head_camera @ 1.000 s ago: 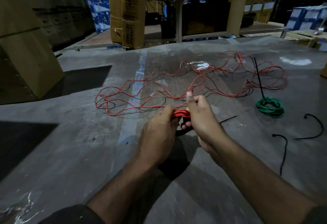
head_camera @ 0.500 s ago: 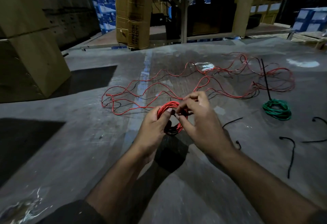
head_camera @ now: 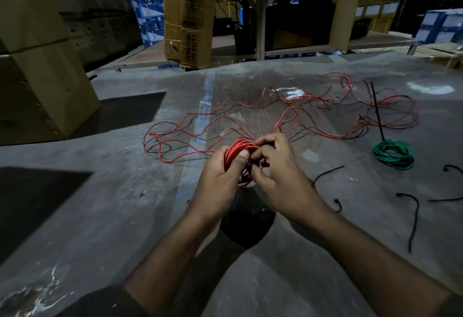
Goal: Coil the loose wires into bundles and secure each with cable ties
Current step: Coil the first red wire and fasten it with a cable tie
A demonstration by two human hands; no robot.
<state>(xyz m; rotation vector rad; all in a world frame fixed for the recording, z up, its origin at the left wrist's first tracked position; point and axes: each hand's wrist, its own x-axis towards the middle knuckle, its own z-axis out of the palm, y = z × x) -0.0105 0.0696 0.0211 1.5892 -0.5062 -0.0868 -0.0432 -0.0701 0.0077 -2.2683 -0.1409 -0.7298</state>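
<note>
1. At the far left, stacked cardboard boxes (head_camera: 42, 71) stand on the grey concrete floor (head_camera: 105, 216).
2. A tall cardboard carton (head_camera: 188, 16) stands upright behind the work area, left of a metal rack upright (head_camera: 261, 16).
3. The loose red wire (head_camera: 275, 121) sprawls in wavy loops across the floor beyond the hands, from left of centre out to the right, with thin dark strands running alongside it.
4. The left hand (head_camera: 220, 181) grips the red coil (head_camera: 238, 151): fingers curl round its left side and the thumb presses over the wound turns. The coil is held above the floor, between the two hands.
5. The right hand (head_camera: 280, 174) meets the coil from the right, fingers curled and pinching at the strands near the coil's top and inner edge; exactly which strand it holds cannot be told.
6. Right of the hands, several black cable ties (head_camera: 414, 219) lie scattered on the floor, apart from one another.
7. Farther right, a green wire bundle (head_camera: 393, 154) lies coiled on the floor, with a straight black tie (head_camera: 377, 111) sticking up and away from it.
</note>
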